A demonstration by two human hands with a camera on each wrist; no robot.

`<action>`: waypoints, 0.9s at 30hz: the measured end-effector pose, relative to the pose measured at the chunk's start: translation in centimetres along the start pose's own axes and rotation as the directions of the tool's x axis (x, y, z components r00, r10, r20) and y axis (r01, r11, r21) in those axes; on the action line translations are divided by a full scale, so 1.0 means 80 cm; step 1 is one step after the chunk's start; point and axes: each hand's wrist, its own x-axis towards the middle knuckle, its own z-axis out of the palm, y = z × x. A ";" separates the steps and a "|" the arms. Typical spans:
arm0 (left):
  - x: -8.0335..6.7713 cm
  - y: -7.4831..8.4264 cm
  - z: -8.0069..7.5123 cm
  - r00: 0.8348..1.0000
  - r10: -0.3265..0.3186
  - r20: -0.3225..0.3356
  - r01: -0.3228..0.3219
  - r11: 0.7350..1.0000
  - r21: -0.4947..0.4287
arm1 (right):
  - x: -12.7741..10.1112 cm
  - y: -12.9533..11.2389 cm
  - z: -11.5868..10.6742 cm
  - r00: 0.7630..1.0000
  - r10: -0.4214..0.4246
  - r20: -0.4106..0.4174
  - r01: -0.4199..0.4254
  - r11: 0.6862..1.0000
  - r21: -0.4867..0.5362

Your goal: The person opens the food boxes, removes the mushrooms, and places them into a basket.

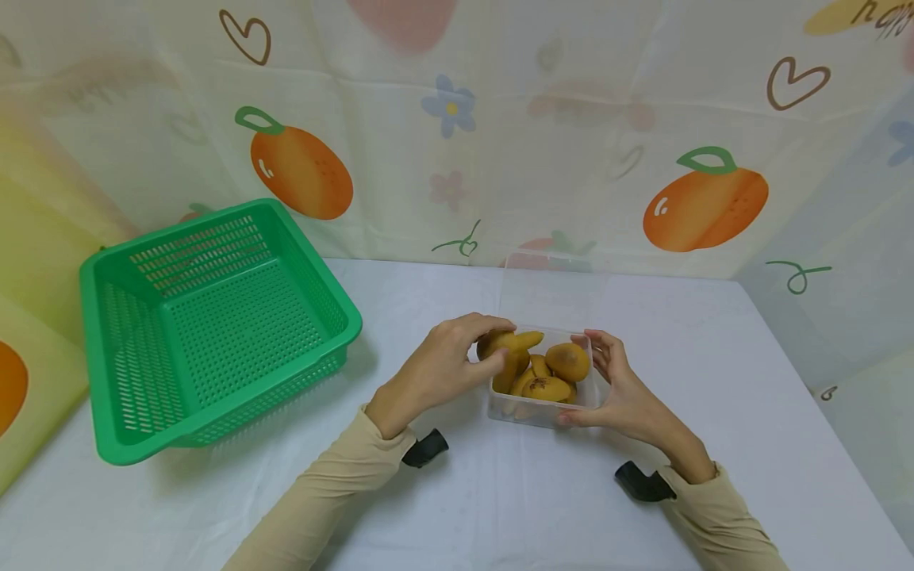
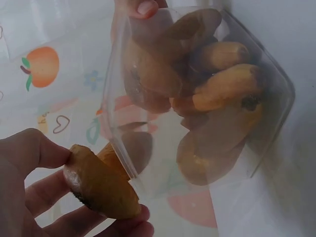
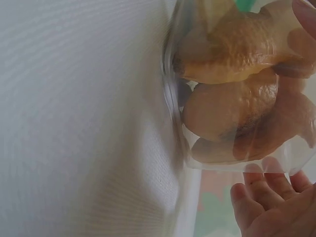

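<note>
Beige sleeves lead up to both hands at the clear plastic box (image 1: 540, 408) of yellow-brown fruits (image 1: 546, 388) on the white-clothed worktop (image 1: 500, 507). Left hand (image 1: 446, 366) pinches one elongated yellow-brown fruit (image 1: 508, 343) at the box's left rim; right hand (image 1: 620, 388) cups the box's right wall, fingers curled against it. Seemingly a picking-out step: lifting clear calls for a firm pinch while the box stays braced. An empty green perforated plastic basket (image 1: 214, 325) stands well apart, left

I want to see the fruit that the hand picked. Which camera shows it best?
The left wrist view: the yellow-brown fruit fills the frame, pinched by the left hand. The head view shows it small; in the right wrist view I cannot tell it apart.
</note>
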 end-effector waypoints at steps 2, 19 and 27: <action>0.000 -0.001 0.000 1.000 -0.005 0.022 0.005 1.000 0.003 | 0.000 0.000 0.000 1.000 0.001 0.001 -0.001 1.000 0.001; 0.000 0.001 -0.004 0.993 -0.009 0.115 0.000 0.997 0.072 | -0.002 -0.004 0.000 0.996 0.089 0.003 -0.089 0.996 0.002; 0.001 -0.003 -0.012 0.995 -0.039 0.087 0.037 0.999 0.016 | 0.000 0.001 0.001 0.997 0.065 0.030 -0.065 0.998 -0.009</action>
